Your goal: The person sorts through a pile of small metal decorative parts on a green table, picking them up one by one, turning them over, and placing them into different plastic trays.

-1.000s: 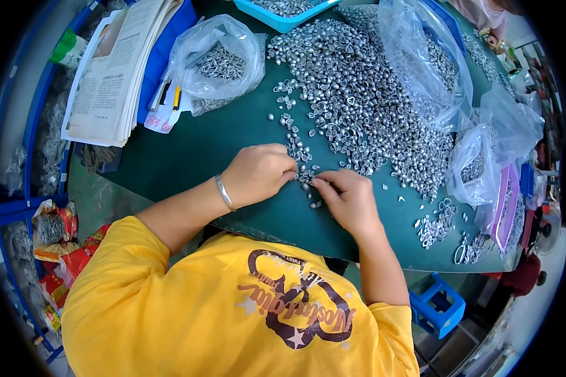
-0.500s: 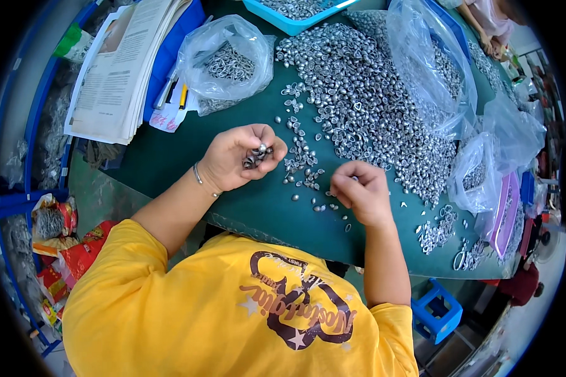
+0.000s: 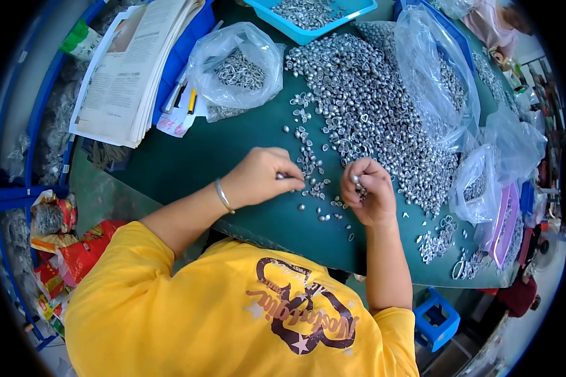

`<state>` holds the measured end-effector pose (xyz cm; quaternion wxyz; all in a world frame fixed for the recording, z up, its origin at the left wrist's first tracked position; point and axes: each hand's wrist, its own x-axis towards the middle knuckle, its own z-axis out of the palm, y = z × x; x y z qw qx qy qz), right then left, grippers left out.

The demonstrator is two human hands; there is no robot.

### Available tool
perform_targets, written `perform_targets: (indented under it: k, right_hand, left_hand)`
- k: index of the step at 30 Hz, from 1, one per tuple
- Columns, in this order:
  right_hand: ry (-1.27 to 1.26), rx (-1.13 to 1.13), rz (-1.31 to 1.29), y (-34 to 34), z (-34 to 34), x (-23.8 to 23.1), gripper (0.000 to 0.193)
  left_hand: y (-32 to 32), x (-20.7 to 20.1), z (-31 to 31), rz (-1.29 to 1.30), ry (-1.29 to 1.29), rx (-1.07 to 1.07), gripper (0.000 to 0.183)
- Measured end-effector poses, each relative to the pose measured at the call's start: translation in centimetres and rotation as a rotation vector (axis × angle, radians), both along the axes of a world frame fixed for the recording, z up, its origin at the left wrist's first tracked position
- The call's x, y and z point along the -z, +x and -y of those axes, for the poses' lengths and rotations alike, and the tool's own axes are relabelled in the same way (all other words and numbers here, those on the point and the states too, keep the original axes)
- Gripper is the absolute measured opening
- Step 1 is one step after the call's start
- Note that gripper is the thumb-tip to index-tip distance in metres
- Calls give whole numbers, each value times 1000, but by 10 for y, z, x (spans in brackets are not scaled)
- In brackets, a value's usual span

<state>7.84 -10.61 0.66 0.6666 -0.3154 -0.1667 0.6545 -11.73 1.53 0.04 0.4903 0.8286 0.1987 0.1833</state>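
My left hand (image 3: 261, 176) is turned palm down over the green table, a silver bangle on its wrist. Its fingers are closed around small metal pieces (image 3: 280, 176), of which only a little shows. To its right, my right hand (image 3: 372, 191) is curled with the palm partly up. Several small rounded grey metal pieces (image 3: 357, 180) sit in its fingers. Between the hands lies a thin scatter of similar pieces (image 3: 308, 160). Behind them spreads a large heap of these shiny domed metal pieces (image 3: 365, 100), some showing hollow sides.
A clear bag of metal rings (image 3: 239, 72) stands far left, beside papers (image 3: 129, 69) and a yellow-black cutter (image 3: 192, 102). A turquoise tray (image 3: 308, 31) is at the back. Plastic bags (image 3: 431, 75) line the right. A blue stool (image 3: 437, 320) stands below the table; another person (image 3: 493, 28) sits far right.
My left hand has rolled from palm up to palm down and moved slightly right and nearer. My right hand has turned upward, now showing several pieces in its fingers. The view has shifted slightly.
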Motion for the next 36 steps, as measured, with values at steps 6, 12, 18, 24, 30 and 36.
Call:
perform_targets:
  k: [6, 12, 18, 24, 30, 36]
  right_hand:
    - [-176, 0, 1035, -17, -9, -3, 10]
    - [131, 15, 1904, -34, -19, 6, 10]
    - [-208, -32, 771, -14, -12, 3, 13]
    - [-290, 14, 1098, -7, -26, -2, 16]
    - [-23, 102, 1903, -29, -36, 12, 14]
    - [-343, -19, 525, -5, -30, 1, 14]
  left_hand:
    - [3, 14, 5, -47, 349, -33, 11]
    - [-7, -3, -9, 51, -1113, -172, 6]
    - [-15, -2, -27, 402, -1486, -86, 5]
    - [7, 3, -26, -28, -215, -205, 8]
    - [15, 14, -21, -122, 300, -155, 13]
    - [9, -7, -20, 46, -591, -208, 6]
